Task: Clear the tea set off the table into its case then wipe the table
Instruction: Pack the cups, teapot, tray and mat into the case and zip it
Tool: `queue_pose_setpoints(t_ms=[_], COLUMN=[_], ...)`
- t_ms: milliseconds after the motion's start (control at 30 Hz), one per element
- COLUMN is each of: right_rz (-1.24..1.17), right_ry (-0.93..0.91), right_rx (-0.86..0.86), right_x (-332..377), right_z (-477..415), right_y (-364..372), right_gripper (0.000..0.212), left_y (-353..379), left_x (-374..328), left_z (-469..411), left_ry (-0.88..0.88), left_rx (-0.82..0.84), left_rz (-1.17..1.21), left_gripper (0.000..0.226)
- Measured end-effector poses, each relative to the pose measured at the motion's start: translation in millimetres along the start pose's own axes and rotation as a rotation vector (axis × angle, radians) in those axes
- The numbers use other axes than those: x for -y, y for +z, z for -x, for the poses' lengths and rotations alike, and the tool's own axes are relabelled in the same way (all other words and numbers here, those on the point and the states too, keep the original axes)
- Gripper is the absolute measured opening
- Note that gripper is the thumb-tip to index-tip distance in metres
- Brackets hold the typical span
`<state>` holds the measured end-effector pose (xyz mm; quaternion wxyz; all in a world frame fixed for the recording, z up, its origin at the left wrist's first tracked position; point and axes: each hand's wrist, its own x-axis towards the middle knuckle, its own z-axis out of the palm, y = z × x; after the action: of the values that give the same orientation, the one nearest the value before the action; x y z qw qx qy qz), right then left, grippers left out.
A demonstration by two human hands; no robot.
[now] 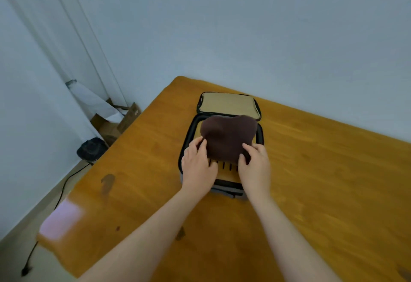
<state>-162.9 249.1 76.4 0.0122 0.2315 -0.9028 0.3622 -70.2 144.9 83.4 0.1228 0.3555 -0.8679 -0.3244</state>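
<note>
There is one wooden table [311,181], and on it stands one open case [186,143]. In the case there are one slotted tray [224,176] and one brown cloth [229,137]. Two hands are in view: one left hand [198,168] and one right hand [255,168]. On the floor there are one black round object [91,149], one black cable [64,183] and at least two cardboard boxes [111,130].

Cardboard boxes [115,123], black cable [66,180], white curtain [44,37]
</note>
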Motion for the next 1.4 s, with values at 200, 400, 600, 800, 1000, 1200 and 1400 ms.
queue_pose_setpoints(t_ms=[200, 400, 600, 800, 1000, 1200, 1400], right_rz=[0.146, 0.448, 0.611, 0.534, 0.509, 0.518, 0.541], right_ry=[0.01, -0.075, -0.245, -0.267, -0.242, -0.294, -0.203], right_rx=[0.062, -0.013, 0.279, 0.313, 0.36, 0.331, 0.327], right_x=[16, 18, 15, 19, 24, 21, 12], right_z=[-1, -9, -11, 7, 11, -12, -12], right_y=[29, 25, 39, 41, 42, 51, 70], right_gripper=[0.031, 0.044, 0.053, 0.047, 0.051, 0.051, 0.059], left_y=[-12, -17, -15, -9, -9, -9, -9], left_x=[37, 47, 55, 64, 62, 51, 21], left_z=[-12, -31, -46, -33, -51, -110, -177], left_ry=[-0.061, 0.163, 0.484, 0.518, 0.465, 0.324, -0.185], left_rx=[0.046, -0.042, 0.162, 0.041, 0.029, 0.037, 0.281], left_rz=[-0.065, -0.167, -0.491, -0.469, -0.44, -0.227, 0.353], left_gripper=[0.049, 0.038, 0.043, 0.027, 0.032, 0.045, 0.06])
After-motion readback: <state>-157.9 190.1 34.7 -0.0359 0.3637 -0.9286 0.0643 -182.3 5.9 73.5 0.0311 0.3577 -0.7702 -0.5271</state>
